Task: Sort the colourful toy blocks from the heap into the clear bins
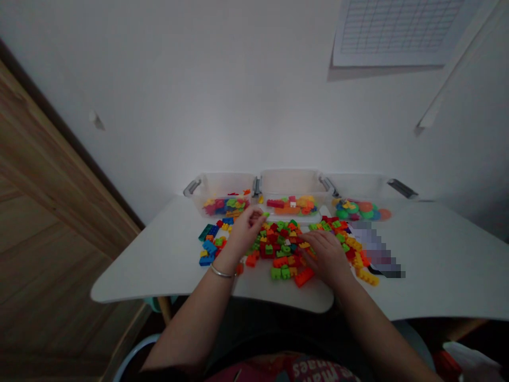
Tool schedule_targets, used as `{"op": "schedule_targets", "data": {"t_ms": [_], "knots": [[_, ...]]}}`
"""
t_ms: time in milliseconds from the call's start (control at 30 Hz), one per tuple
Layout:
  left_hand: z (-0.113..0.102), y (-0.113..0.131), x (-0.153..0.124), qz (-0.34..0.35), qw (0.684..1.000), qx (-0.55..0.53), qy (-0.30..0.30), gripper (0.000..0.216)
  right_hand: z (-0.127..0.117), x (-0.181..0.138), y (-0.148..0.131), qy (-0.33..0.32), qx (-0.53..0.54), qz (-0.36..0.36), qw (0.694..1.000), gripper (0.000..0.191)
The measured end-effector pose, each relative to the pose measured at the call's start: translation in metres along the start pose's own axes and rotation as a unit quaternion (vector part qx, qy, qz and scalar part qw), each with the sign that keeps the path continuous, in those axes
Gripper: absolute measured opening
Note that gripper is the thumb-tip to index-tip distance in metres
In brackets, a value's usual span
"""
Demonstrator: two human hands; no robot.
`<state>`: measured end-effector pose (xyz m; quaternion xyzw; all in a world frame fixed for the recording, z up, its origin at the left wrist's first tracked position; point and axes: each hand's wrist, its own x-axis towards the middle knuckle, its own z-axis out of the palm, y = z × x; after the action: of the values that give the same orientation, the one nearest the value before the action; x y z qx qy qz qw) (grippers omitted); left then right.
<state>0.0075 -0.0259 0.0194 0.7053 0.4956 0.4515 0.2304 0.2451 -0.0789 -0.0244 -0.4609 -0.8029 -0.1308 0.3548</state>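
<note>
One green piece (266, 214), pinching with left hand (249, 223), pointing rightward, long axis indistinct, curving right hand (326, 255) over bricks (285, 272), hold unclear

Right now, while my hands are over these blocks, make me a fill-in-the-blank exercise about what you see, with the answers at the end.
1. The number of clear bins behind the block pile is ____.
2. The small piece at the fingertips of the left hand is coloured ____.
3. The bracelet circles the person's ____ wrist.
4. The grid sheet hangs on the wall toward the person's ____ side.

Missing words: three; green; left; right.
</note>
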Motion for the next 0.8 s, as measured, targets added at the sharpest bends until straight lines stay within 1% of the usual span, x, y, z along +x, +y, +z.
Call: {"op": "schedule_targets", "data": {"t_ms": [67,100,133,167,200,233,267,333,433,633,800], "knots": [[-0.014,-0.007,0.018,0.011,0.996,-0.002,0.086,0.013,0.001,-0.007,0.007,0.001,-0.008,0.007,1.000,0.023],[-0.022,-0.011,0.027,0.015,0.991,0.023,0.133,0.014,0.002,-0.010,0.010,0.001,-0.009,0.015,1.000,0.023],[-0.029,-0.016,0.034,0.021,0.980,0.068,0.184,0.014,0.003,-0.013,0.013,0.001,-0.009,0.026,1.000,0.023],[-0.036,-0.020,0.039,0.024,0.967,0.124,0.219,0.015,0.004,-0.014,0.015,0.003,-0.007,0.036,0.999,0.023],[-0.042,-0.025,0.043,0.017,0.953,0.178,0.245,0.015,0.005,-0.016,0.017,0.005,-0.004,0.045,0.999,0.023],[-0.047,-0.030,0.046,0.006,0.942,0.220,0.254,0.016,0.007,-0.017,0.019,0.009,0.000,0.053,0.999,0.023],[-0.052,-0.035,0.048,-0.005,0.936,0.247,0.252,0.016,0.008,-0.018,0.020,0.014,0.005,0.059,0.998,0.023],[-0.056,-0.044,0.049,-0.014,0.932,0.263,0.248,0.020,0.011,-0.018,0.022,0.023,0.016,0.070,0.997,0.024],[-0.058,-0.050,0.050,-0.006,0.935,0.273,0.226,0.034,0.013,-0.019,0.023,0.028,0.033,0.087,0.995,0.025],[-0.058,-0.044,0.054,-0.005,0.922,0.357,0.148,0.032,0.014,-0.018,0.024,0.023,0.041,0.099,0.994,0.025],[-0.055,-0.044,0.052,0.001,0.918,0.373,0.136,0.035,0.017,-0.019,0.026,0.015,0.052,0.091,0.994,0.025]]}}
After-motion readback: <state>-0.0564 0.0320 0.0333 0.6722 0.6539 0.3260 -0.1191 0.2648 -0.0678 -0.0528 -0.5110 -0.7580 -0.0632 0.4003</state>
